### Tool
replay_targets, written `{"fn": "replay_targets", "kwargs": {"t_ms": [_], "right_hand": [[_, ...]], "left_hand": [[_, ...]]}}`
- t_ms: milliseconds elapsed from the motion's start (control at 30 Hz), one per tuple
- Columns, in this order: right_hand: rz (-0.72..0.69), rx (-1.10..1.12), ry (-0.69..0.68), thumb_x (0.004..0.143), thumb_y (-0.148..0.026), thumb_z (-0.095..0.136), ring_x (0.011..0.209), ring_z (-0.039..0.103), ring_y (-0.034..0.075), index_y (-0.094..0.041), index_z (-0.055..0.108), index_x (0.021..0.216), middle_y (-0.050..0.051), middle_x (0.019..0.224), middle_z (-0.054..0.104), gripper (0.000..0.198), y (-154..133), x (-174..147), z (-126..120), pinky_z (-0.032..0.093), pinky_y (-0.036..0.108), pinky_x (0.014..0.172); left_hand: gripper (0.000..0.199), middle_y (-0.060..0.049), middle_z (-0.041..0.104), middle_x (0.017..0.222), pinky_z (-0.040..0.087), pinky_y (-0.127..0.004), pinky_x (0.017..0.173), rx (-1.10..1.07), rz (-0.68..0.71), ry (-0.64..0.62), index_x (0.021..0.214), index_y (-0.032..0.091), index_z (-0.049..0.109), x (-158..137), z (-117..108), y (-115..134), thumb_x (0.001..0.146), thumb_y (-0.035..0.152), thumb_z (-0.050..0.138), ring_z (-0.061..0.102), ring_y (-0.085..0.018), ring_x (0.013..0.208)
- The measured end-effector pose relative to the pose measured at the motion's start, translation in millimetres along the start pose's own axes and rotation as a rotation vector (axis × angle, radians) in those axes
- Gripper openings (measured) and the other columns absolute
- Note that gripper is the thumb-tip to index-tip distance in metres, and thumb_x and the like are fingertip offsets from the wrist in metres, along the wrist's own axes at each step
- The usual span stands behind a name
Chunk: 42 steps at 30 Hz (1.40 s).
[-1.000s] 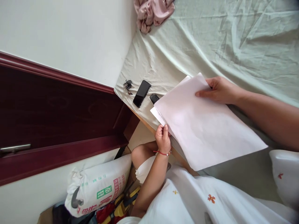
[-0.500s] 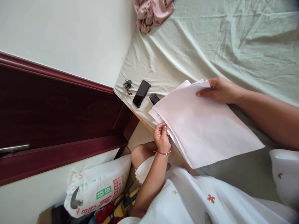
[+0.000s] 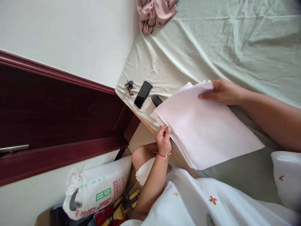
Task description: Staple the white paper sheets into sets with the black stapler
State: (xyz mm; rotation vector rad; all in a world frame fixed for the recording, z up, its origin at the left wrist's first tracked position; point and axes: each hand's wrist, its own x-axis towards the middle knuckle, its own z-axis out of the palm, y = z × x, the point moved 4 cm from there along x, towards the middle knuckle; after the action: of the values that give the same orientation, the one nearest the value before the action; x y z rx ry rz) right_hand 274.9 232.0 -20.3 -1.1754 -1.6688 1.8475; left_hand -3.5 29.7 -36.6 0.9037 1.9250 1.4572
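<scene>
A small stack of white paper sheets (image 3: 207, 125) is held over the edge of the bed, its top sheet blank. My right hand (image 3: 223, 91) grips the stack at its far right corner, thumb on top and fingers underneath. At the near left edge, my left hand (image 3: 164, 138) pinches the sheets between thumb and fingers; a red beaded bracelet circles that wrist. Some print shows on a lower sheet at the left corner. Just beyond that corner lies a black object (image 3: 156, 100), partly covered by the paper.
On the pale green bedsheet (image 3: 195, 47) lie a black phone (image 3: 143, 94), keys (image 3: 129, 86) and a crumpled pink cloth (image 3: 156, 14). A dark red door (image 3: 58, 106) stands at the left. A printed white sack (image 3: 101, 188) rests on the floor below it.
My left thumb and fingers have shifted onto the edge of the upper sheets, and the printed corner is more covered. My right hand keeps its hold.
</scene>
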Motion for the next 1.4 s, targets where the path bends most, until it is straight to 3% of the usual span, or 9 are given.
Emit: {"fn": "replay_targets", "kwargs": {"t_ms": [100,433,667,800,967,1100,1200,1267,1400], "right_hand": [[-0.071,-0.033,-0.012,0.084,-0.052,0.085,0.086,0.076,0.027,-0.023,0.080,0.094,0.006,0.095,0.084,0.031,-3,-1,1,0.063,0.038,0.079],[-0.102,-0.076,0.097,0.081,-0.055,0.085,0.094,0.078,0.032,-0.029,0.083,0.106,0.002,0.100,0.084,0.037,-6,1,1,0.063,0.041,0.078],[-0.119,-0.170,0.114,0.090,-0.044,0.078,0.091,0.078,0.029,-0.023,0.082,0.110,0.004,0.098,0.083,0.029,-7,1,-1,0.061,0.040,0.082],[-0.152,-0.205,0.112,0.094,-0.045,0.073,0.089,0.077,0.028,-0.020,0.080,0.114,0.005,0.099,0.083,0.032,-4,3,-1,0.061,0.040,0.083],[-0.145,-0.176,0.125,0.093,-0.046,0.074,0.088,0.077,0.028,-0.021,0.081,0.110,0.005,0.098,0.083,0.031,-4,4,-1,0.062,0.040,0.082],[-0.139,-0.166,0.146,0.091,-0.048,0.074,0.088,0.076,0.029,-0.024,0.082,0.106,0.005,0.097,0.082,0.029,-7,2,-1,0.063,0.045,0.086],[-0.149,-0.145,0.149,0.091,-0.047,0.074,0.089,0.076,0.030,-0.024,0.082,0.106,0.006,0.100,0.083,0.028,-5,2,-2,0.063,0.046,0.086],[-0.155,-0.124,0.142,0.092,-0.046,0.074,0.090,0.077,0.030,-0.025,0.082,0.107,0.005,0.103,0.084,0.027,-2,3,-2,0.064,0.045,0.086],[-0.160,-0.059,0.094,0.094,-0.043,0.076,0.092,0.077,0.027,-0.024,0.083,0.115,0.005,0.108,0.085,0.029,5,6,-2,0.064,0.040,0.084]], "left_hand": [[0.047,0.001,0.067,0.079,0.053,-0.029,0.082,0.023,-0.017,0.029,0.081,0.021,0.081,3,1,-3,0.068,0.063,0.096,0.063,-0.015,0.081],[0.053,0.005,0.052,0.067,0.042,-0.023,0.065,-0.045,-0.058,0.041,0.071,0.020,0.064,0,3,4,0.067,0.064,0.095,0.047,-0.011,0.066],[0.051,0.005,0.052,0.077,0.047,-0.022,0.069,-0.153,-0.046,0.038,0.112,0.024,0.070,-3,3,9,0.077,0.053,0.092,0.052,-0.010,0.069],[0.082,0.007,0.055,0.076,0.044,-0.019,0.061,-0.180,-0.056,0.050,0.142,0.027,0.057,-4,4,10,0.074,0.052,0.098,0.053,-0.009,0.063],[0.120,0.013,0.056,0.071,0.021,-0.020,0.041,-0.183,-0.172,0.109,0.166,0.030,0.040,-3,2,7,0.066,0.056,0.102,0.031,-0.004,0.043],[0.083,0.006,0.073,0.080,0.036,-0.019,0.047,-0.205,-0.166,0.103,0.132,0.023,0.071,0,4,8,0.063,0.055,0.103,0.044,-0.004,0.047],[0.056,0.000,0.079,0.087,0.056,-0.023,0.074,-0.216,-0.102,0.111,0.095,0.019,0.078,1,5,10,0.064,0.060,0.101,0.069,-0.013,0.075],[0.050,-0.002,0.080,0.090,0.058,-0.025,0.088,-0.247,-0.081,0.123,0.087,0.019,0.078,0,5,10,0.068,0.061,0.099,0.073,-0.016,0.088],[0.050,-0.002,0.080,0.090,0.057,-0.026,0.089,-0.296,-0.128,0.083,0.088,0.020,0.081,-3,5,7,0.068,0.063,0.098,0.073,-0.017,0.090]]}}
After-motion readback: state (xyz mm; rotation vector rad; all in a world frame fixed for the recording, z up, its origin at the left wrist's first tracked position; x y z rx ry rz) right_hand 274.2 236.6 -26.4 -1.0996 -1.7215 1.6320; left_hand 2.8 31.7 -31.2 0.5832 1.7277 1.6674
